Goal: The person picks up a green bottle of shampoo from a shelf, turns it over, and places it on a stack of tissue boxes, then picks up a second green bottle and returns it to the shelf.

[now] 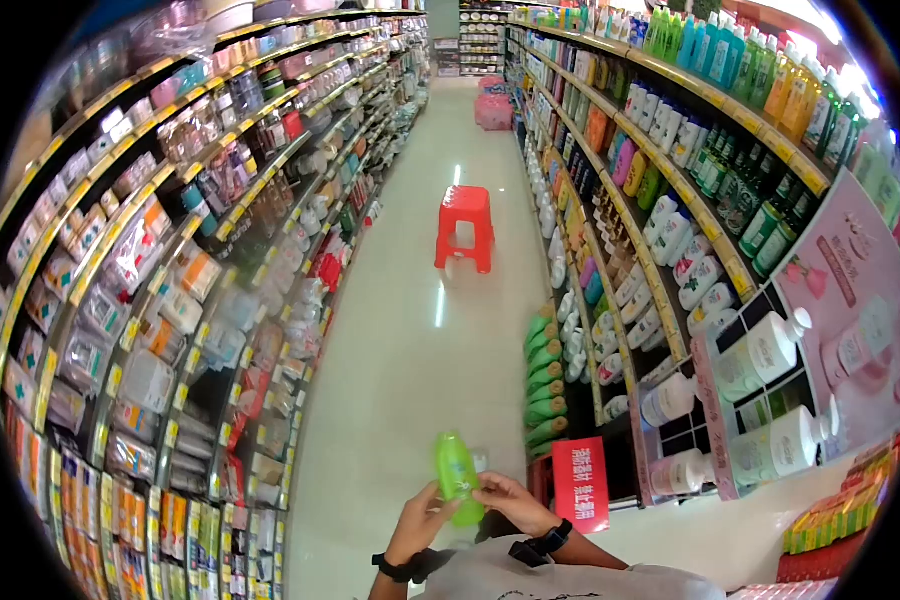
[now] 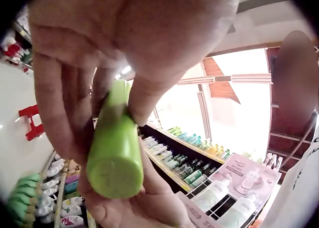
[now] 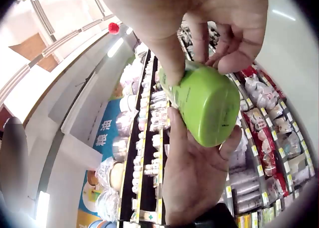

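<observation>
A light green plastic bottle [image 1: 455, 465] is held upright between both hands, low in the head view. My left hand [image 1: 419, 522] grips it from the left side, thumb and fingers on opposite faces in the left wrist view. From the other side my right hand [image 1: 515, 503] holds it too, its thumb [image 3: 172, 63] pressed on the face that carries small print. One smooth rounded end of the green bottle [image 2: 117, 175] faces the left wrist camera. Part of the label is hidden under the fingers.
Packed shelves [image 1: 170, 270] line the aisle on the left, and bottle shelves [image 1: 660, 140] on the right. A red stool [image 1: 466, 228] stands on the pale floor [image 1: 400, 370] ahead. A red sign [image 1: 580, 485] and a pink display rack [image 1: 715, 420] are close on the right.
</observation>
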{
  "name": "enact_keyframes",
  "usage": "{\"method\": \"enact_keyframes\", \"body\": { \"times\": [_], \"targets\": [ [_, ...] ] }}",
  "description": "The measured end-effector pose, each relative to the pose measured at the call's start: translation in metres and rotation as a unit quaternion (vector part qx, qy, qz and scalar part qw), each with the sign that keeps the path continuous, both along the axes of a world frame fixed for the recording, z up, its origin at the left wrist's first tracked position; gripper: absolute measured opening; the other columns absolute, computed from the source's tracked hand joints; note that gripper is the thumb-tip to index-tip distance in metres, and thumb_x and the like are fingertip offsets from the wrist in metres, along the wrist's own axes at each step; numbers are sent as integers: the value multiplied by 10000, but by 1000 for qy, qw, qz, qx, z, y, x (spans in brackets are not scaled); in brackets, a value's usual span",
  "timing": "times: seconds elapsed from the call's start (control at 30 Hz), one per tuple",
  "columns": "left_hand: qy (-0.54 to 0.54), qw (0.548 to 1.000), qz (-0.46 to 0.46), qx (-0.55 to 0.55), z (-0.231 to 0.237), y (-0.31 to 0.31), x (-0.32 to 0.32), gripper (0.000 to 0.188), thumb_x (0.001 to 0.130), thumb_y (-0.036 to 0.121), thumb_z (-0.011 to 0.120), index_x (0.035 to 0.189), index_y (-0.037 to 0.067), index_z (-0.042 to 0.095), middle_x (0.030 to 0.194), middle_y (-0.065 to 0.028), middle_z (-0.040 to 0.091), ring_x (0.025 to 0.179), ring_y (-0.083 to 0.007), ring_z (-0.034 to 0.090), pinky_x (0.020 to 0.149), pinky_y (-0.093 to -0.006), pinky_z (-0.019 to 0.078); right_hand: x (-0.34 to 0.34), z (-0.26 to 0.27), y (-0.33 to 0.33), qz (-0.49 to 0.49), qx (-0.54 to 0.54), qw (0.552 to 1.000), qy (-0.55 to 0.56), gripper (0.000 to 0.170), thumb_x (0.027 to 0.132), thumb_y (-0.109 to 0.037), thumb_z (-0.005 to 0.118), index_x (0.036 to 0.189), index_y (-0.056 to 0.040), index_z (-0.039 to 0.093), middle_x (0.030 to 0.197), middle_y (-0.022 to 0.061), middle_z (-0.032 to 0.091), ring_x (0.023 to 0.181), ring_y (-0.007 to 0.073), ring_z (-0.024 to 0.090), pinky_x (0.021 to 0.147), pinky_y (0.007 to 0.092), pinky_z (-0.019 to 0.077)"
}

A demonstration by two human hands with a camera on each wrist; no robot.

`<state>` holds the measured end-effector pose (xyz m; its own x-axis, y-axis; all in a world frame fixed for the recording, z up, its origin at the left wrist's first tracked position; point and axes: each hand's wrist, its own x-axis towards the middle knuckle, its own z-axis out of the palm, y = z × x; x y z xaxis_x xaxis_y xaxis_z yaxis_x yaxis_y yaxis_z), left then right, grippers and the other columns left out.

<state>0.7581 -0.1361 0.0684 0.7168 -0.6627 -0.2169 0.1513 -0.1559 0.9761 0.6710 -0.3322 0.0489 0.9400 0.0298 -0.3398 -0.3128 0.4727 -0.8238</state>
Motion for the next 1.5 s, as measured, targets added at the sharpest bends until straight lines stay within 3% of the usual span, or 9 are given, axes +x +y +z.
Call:
{"method": "enact_keyframes", "body": {
  "times": [0.17, 0.27, 0.4, 0.83, 0.97, 1.07, 1.17, 1.27, 1.5],
  "targets": [
    [-91, 996, 14, 6, 13, -40, 89, 418, 921, 101, 687, 1311, 20, 558, 1132, -57, 620, 977, -149, 658, 727, -256, 545, 88, 21, -31, -52, -5, 997, -54, 287, 948, -196, 674, 1183, -46, 605, 1046, 12, 625, 970, 106, 565, 841, 273, 441],
    [-57, 998, 9, -31, 26, -71, 139, 413, 904, 10, 681, 1296, 1, 552, 1105, -67, 664, 1004, -144, 649, 791, -260, 553, 129, 23, -60, -72, -34, 994, -80, 295, 942, -174, 678, 1191, -32, 609, 1102, 34, 644, 1042, 128, 583, 912, 295, 452],
    [-21, 998, 23, -56, 34, -120, 196, 385, 884, -11, 691, 1252, -3, 580, 1097, -71, 677, 1034, -137, 641, 782, -265, 554, 181, 31, -103, -100, -67, 989, -90, 286, 937, -149, 682, 1184, -22, 614, 1124, 38, 650, 1069, 131, 587, 941, 298, 458],
    [12, 996, -13, -93, 19, -235, 337, 372, 873, -52, 682, 1230, -16, 587, 1115, -72, 664, 1041, -146, 629, 838, -275, 553, 304, 29, -208, -166, -65, 978, -109, 251, 902, -58, 710, 1137, -21, 630, 1053, 25, 686, 987, 103, 624, 876, 266, 494],
    [43, 992, -36, -113, 9, -266, 394, 353, 876, -37, 687, 1217, -18, 596, 1115, -70, 661, 1047, -145, 621, 848, -282, 549, 354, 28, -238, -181, -91, 975, -96, 233, 889, -64, 725, 1105, -19, 650, 1015, 19, 693, 944, 101, 636, 856, 266, 500],
    [6, 992, -70, -108, 6, -290, 454, 358, 880, -24, 687, 1227, -19, 597, 1116, -66, 661, 1050, -154, 620, 863, -295, 542, 404, 32, -258, -206, -106, 967, -102, 206, 888, -61, 722, 1081, -16, 667, 988, 17, 697, 919, 93, 638, 842, 260, 501],
    [36, 988, -100, -115, 37, -313, 516, 401, 878, -25, 680, 1267, -16, 584, 1158, -65, 626, 1086, -165, 608, 884, -309, 533, 458, 39, -281, -235, -143, 957, -95, 202, 877, 7, 707, 1071, -16, 657, 950, -4, 662, 888, 81, 616, 808, 249, 488],
    [-78, 978, -132, -141, 59, -338, 577, 450, 877, -25, 670, 1313, -8, 561, 1209, -68, 575, 1125, -175, 588, 906, -321, 525, 511, 66, -300, -282, -135, 942, -119, 274, 879, -14, 692, 1149, -2, 647, 912, 15, 651, 813, 105, 604, 744, 257, 487],
    [-57, 964, -188, -178, 74, -396, 685, 534, 877, -21, 662, 1387, -1, 506, 1255, -72, 542, 1138, -187, 578, 924, -322, 517, 611, 89, -334, -354, -158, 911, -141, 267, 884, 3, 650, 1151, 2, 641, 854, 16, 630, 764, 116, 583, 703, 254, 472]
  ]
}}
